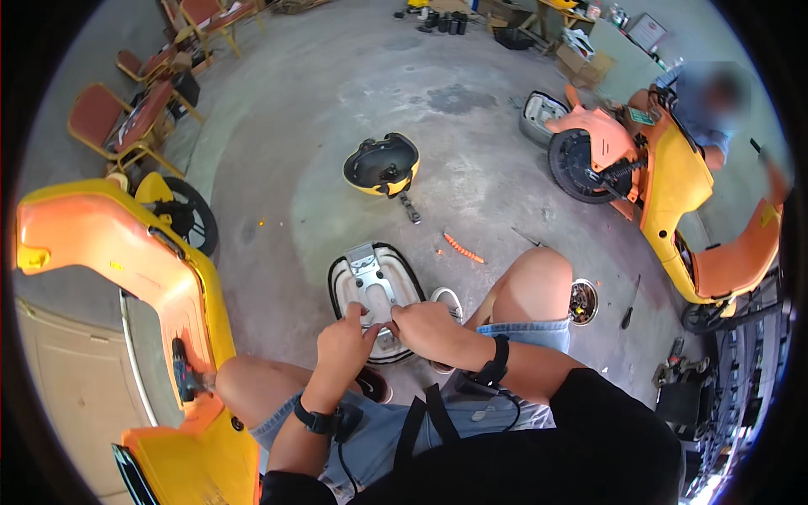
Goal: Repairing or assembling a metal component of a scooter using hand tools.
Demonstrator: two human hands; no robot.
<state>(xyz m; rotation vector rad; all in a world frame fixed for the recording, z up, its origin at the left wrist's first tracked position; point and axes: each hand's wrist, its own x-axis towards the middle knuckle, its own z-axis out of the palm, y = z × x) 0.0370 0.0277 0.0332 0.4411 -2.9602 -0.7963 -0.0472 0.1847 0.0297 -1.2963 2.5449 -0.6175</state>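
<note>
Grey floor carried a black-rimmed white shell, its near end directly under the left hand and right hand. Their curled fingers nearly met above it; whether they grasped anything small, I could not tell. Beyond the shell lay an orange ribbed strip, then a yellow-and-black helmet, with red chairs farther off, left

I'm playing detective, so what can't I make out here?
Head view: what the left hand and right hand pinch, if anything; they hide it.
Head view: the other person; the face is blurred.
Head view: small pieces in the round bowl; too tiny.
Head view: the left scooter; lower edge cuts it.
</note>
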